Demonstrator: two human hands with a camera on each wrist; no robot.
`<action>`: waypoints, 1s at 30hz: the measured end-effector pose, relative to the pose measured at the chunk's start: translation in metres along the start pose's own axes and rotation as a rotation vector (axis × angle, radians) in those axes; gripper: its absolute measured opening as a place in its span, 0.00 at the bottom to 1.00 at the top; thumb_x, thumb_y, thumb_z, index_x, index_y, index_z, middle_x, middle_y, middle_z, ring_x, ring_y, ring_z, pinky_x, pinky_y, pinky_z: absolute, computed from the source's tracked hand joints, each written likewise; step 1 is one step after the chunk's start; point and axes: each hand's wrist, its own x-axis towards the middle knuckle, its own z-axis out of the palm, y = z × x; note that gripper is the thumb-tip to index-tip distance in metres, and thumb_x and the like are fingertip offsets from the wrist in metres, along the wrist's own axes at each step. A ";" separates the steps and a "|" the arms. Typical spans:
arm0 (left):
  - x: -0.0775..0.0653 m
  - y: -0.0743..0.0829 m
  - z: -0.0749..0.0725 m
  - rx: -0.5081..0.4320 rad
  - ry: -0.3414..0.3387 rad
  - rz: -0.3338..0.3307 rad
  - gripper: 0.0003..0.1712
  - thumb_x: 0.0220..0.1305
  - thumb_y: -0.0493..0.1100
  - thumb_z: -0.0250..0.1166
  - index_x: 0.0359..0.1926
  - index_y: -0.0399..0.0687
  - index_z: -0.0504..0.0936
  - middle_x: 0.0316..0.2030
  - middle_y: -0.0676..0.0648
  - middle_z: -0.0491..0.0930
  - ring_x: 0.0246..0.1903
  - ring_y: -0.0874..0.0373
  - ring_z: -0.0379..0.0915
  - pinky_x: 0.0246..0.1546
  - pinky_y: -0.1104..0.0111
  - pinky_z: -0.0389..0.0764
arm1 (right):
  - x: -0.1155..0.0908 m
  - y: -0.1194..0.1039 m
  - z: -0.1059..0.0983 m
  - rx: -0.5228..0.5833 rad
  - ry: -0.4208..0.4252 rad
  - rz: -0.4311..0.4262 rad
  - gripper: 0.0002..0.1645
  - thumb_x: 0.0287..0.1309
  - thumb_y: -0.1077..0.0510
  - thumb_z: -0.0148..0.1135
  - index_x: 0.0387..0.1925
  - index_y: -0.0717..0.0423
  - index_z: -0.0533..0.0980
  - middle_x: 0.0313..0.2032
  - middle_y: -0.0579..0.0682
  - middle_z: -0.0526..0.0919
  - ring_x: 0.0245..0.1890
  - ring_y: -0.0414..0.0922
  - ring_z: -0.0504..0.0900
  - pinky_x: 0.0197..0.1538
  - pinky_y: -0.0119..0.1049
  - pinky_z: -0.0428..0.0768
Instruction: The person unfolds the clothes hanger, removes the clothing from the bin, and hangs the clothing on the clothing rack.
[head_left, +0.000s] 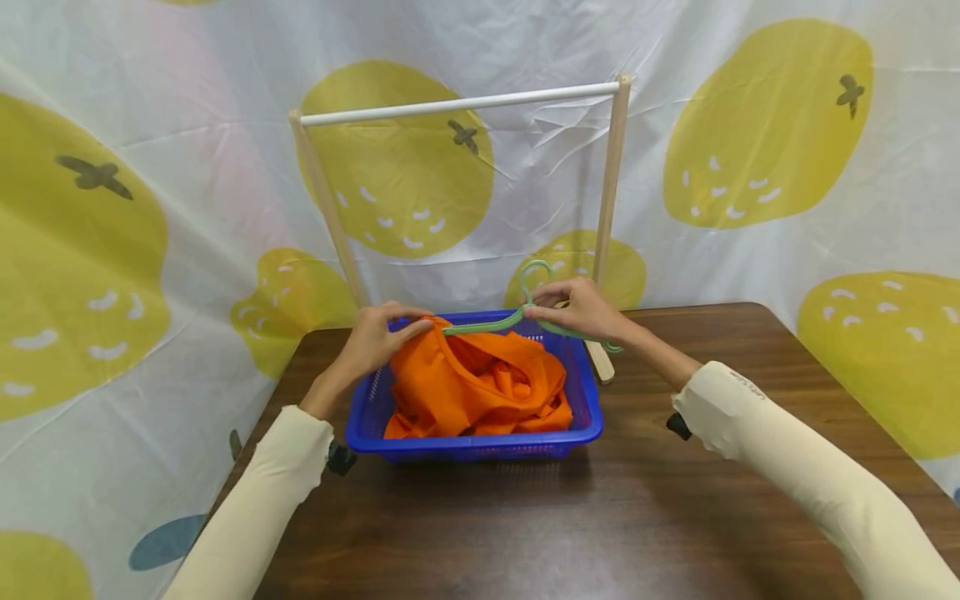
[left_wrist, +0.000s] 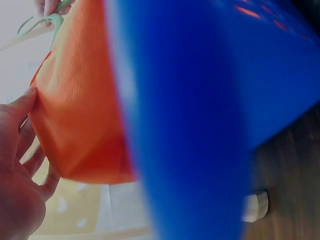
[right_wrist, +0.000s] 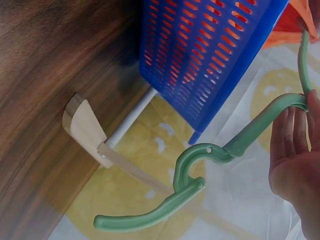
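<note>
An orange garment (head_left: pixel 442 387) lies bunched in a blue plastic basket (head_left: pixel 480 445), its upper left edge lifted toward the rim. My left hand (head_left: pixel 377 336) pinches that raised edge between thumb and fingers; the left wrist view shows the thumb on the orange cloth (left_wrist: pixel 82 105). A green plastic hanger (head_left: pixel 492 325) is in my right hand (head_left: pixel 579 308), gripped near the base of its hook. One hanger arm reaches left to the garment's opening, with its tip hidden by the cloth. The other arm (right_wrist: pixel 150 217) sticks out free to the right.
Behind the basket stands a rack with wooden posts (head_left: pixel 613 179) and a white crossbar (head_left: pixel 465 103). Its wooden foot (head_left: pixel 600 362) shows right of the basket. Everything rests on a dark wooden table (head_left: pixel 675 517), and a fruit-patterned cloth (head_left: pixel 600 42) hangs behind.
</note>
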 end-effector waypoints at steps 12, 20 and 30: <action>0.009 0.008 0.012 0.003 0.001 0.042 0.10 0.66 0.42 0.74 0.46 0.44 0.93 0.39 0.44 0.90 0.42 0.48 0.85 0.45 0.55 0.84 | 0.009 -0.012 0.012 -0.015 -0.034 -0.035 0.16 0.61 0.56 0.76 0.48 0.60 0.88 0.37 0.48 0.92 0.38 0.44 0.90 0.42 0.42 0.86; 0.006 0.005 0.005 -0.004 -0.032 -0.017 0.19 0.65 0.43 0.75 0.55 0.44 0.89 0.48 0.42 0.88 0.50 0.46 0.82 0.52 0.50 0.81 | 0.013 -0.016 0.010 0.006 -0.024 -0.035 0.14 0.62 0.57 0.75 0.47 0.59 0.88 0.36 0.49 0.92 0.37 0.44 0.90 0.42 0.42 0.85; 0.001 -0.004 -0.005 0.036 -0.032 -0.030 0.13 0.64 0.44 0.76 0.47 0.43 0.92 0.44 0.43 0.90 0.48 0.45 0.84 0.51 0.48 0.82 | 0.014 -0.018 0.006 -0.007 -0.001 -0.014 0.15 0.61 0.56 0.76 0.47 0.59 0.88 0.37 0.49 0.92 0.37 0.43 0.90 0.42 0.44 0.86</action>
